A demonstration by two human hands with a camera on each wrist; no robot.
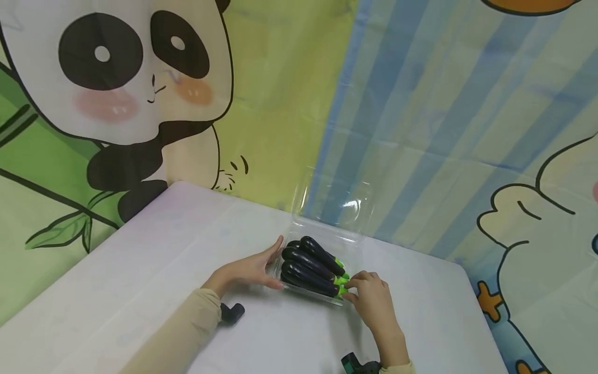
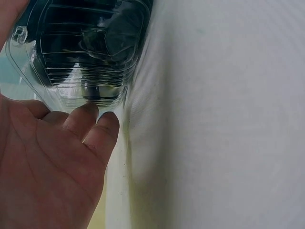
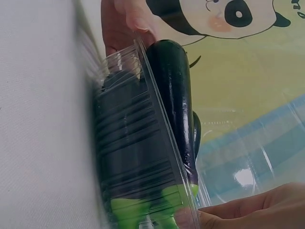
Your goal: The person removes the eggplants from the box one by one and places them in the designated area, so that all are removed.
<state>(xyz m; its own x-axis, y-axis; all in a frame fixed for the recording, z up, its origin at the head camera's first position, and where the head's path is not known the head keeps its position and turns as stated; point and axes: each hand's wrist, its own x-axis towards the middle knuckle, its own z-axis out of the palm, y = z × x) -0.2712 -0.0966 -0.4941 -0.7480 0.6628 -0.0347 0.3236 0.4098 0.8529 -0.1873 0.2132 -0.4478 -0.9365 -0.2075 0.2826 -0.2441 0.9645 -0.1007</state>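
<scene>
Several dark purple eggplants [image 1: 308,262] with bright green caps lie side by side in a clear plastic box [image 1: 310,296]. Its hinged lid [image 1: 334,202] stands raised at the back. My left hand [image 1: 249,269] holds the box at its left end, thumb and fingers spread across the corners. Ribbed clear plastic [image 2: 90,71] meets those fingertips in the left wrist view. At the other end, my right hand [image 1: 371,296] has bent fingers and thumb at the green cap of the front eggplant. In the right wrist view, one eggplant [image 3: 171,86] shows above the rim.
The box rests on a white table [image 1: 416,322] near its back edge. Behind hangs a printed cloth [image 1: 275,104] with a cartoon panda. Black devices [image 1: 232,314] are worn at both wrists, and the sleeves are beige.
</scene>
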